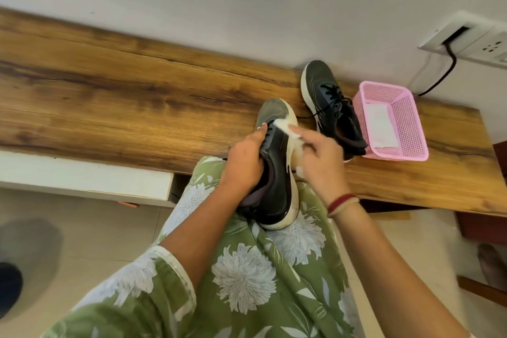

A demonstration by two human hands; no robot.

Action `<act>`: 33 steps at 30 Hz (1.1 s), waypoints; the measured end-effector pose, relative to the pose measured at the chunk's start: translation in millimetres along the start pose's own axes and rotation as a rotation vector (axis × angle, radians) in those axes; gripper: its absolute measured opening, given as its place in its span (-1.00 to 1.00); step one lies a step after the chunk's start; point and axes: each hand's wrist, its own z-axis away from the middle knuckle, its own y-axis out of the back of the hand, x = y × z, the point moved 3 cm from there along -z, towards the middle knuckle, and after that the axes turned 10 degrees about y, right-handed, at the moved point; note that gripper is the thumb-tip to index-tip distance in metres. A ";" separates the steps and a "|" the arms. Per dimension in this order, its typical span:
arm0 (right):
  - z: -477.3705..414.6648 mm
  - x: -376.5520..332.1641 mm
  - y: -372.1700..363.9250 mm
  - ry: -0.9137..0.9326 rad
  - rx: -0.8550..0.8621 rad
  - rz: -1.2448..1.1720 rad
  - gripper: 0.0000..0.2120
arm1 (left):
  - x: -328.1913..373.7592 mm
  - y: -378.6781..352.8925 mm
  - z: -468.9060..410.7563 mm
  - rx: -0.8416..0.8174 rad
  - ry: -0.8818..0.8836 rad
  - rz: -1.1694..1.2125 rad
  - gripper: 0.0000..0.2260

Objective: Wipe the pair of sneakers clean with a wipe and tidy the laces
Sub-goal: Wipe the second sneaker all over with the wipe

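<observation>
From the head view, your left hand (244, 162) has its grip closed around the collar and top of the sneaker (274, 173) resting on your lap, toe pointing away toward the counter (137, 96). Your right hand (321, 162) is clenched on a bunched white wipe (285, 132), pressed against the pale sole edge just ahead of that grip. To do this stroke well, keep the left grip firm so the shoe does not roll, and draw the wipe along the sole rim in long passes, turning to a fresh fold as it soils; the grey, dusty toe beyond your fingers looks like it needs attention next. The second sneaker (332, 107) lies on the counter just beyond your right grip, its black laces (329, 101) loose and trailing toward the shoe you hold, so mind you do not snag them. Further right of it, touching its heel, sits a pink basket (411, 129) holding a spare wipe (381, 126).
</observation>
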 end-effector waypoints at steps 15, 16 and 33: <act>-76.4 28.3 40.2 -0.521 0.120 -0.690 -0.76 | -5.6 -3.3 -3.5 -0.050 0.073 0.169 -0.55; -92.1 34.1 35.2 -0.495 0.087 -0.553 -0.76 | -6.0 -3.4 -3.9 -0.045 0.067 0.168 -0.55; -145.5 33.1 -32.0 -0.014 -0.402 0.360 -0.68 | -3.8 -2.8 -3.5 -0.034 0.056 0.139 -0.52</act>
